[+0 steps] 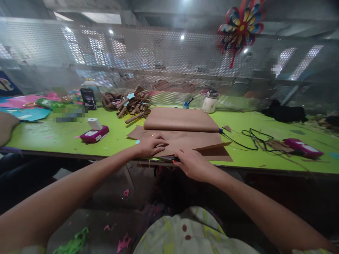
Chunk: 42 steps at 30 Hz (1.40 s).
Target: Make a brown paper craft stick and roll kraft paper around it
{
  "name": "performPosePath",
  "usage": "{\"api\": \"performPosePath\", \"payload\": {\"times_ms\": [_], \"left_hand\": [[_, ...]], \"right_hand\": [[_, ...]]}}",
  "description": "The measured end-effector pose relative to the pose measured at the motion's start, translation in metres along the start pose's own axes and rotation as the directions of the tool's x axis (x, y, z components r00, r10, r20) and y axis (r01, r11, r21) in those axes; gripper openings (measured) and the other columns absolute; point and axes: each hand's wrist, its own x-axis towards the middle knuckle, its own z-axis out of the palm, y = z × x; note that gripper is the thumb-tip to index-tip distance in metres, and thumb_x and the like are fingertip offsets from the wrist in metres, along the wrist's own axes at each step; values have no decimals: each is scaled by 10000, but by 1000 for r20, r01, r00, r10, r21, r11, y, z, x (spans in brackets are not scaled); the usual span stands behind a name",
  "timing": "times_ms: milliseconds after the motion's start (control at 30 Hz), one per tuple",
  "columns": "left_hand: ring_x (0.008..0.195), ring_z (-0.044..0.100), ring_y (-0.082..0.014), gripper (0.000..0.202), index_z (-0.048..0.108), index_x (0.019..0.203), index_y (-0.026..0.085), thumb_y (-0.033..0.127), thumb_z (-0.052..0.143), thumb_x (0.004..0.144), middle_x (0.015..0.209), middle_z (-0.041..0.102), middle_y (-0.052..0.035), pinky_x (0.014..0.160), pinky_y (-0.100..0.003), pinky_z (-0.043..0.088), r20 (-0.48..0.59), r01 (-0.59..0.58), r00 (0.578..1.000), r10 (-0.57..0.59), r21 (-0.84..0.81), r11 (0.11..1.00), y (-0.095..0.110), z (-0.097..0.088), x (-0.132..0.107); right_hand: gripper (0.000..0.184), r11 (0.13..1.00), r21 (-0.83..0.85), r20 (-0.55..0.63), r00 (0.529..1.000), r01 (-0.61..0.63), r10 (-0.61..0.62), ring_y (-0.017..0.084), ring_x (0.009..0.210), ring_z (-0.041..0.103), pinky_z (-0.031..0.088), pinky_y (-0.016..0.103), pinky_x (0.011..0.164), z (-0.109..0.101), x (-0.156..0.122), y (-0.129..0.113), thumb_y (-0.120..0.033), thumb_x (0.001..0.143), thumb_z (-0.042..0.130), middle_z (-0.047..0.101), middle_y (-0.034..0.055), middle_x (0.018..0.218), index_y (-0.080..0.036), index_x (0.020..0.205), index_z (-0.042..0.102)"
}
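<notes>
A sheet of brown kraft paper (185, 139) lies at the front edge of the green table, its far part folded or rolled over into a thick flap (182, 119). My left hand (153, 144) rests flat on the sheet's left part, fingers stretched to the right, with a ring on one finger. Wrapped round the handles of a pair of scissors (169, 158) is my right hand (192, 164), at the sheet's near edge. The blades point left along that edge, close to my left fingertips; my hand hides most of the handles. Another brown piece (217, 154) shows under the sheet at right.
Behind the paper lie a pile of brown paper rolls (135, 104) and a white flask (210, 101). Purple power strips (94, 134) sit left and right, with a black cable (251, 141) on the right. A perforated metal screen (164, 60) borders the table's back.
</notes>
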Motion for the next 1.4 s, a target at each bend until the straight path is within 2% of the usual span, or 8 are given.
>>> {"api": "performPosePath", "payload": {"times_ms": [333,567,700,867,1033,1167,1400], "left_hand": [[1045,494,-213,391,613,1164,200,402,441,875,1117,534,-100,935,-343,383,11,21,1000,-21,-18,1000,5,-5,1],[1034,501,-209,361,615,1158,216,351,436,875,1105,538,-95,930,-345,384,18,34,999,-34,-27,999,-5,0,4],[1040,496,-210,343,617,1151,230,307,474,849,1093,534,-83,933,-343,379,58,49,997,-46,-45,998,-10,0,7],[1038,497,-212,364,622,1142,228,243,539,787,1067,529,-75,935,-338,381,113,61,992,-54,-56,997,-16,-1,11],[1040,501,-201,347,620,1137,229,258,536,801,1072,524,-65,934,-325,386,99,62,994,-54,-81,995,-21,1,11],[1046,506,-195,332,624,1126,186,285,509,831,1075,523,-83,937,-304,387,92,51,995,-38,-134,990,-18,-1,11],[1032,505,-201,420,594,1161,170,432,453,865,1120,516,-97,936,-325,385,122,93,989,-78,-119,989,-3,-9,8]], "right_hand": [[205,997,58,-48,998,41,-38,228,939,564,391,316,731,4,17,-21,-294,914,422,609,126,1016,-143,1011,520],[192,998,1,-48,997,63,-62,237,932,571,432,320,713,2,33,-38,-254,888,440,613,141,1012,-125,992,540],[225,997,-43,-62,996,61,-63,251,933,568,451,331,716,6,44,-50,-255,848,491,612,152,1028,-116,1017,543],[215,995,-60,-66,995,75,-79,272,896,579,462,357,714,5,54,-64,-244,785,553,629,145,921,-118,958,561],[232,986,-98,-83,987,132,-141,280,904,568,450,385,768,3,53,-66,-225,741,586,624,149,924,-107,940,563],[199,979,-127,-112,979,159,-173,288,933,546,437,400,793,4,50,-66,-189,737,568,607,150,948,-115,922,560],[190,958,-54,-102,953,281,-286,240,805,538,433,321,631,-1,37,-90,-247,771,564,580,108,865,-132,919,533]]}}
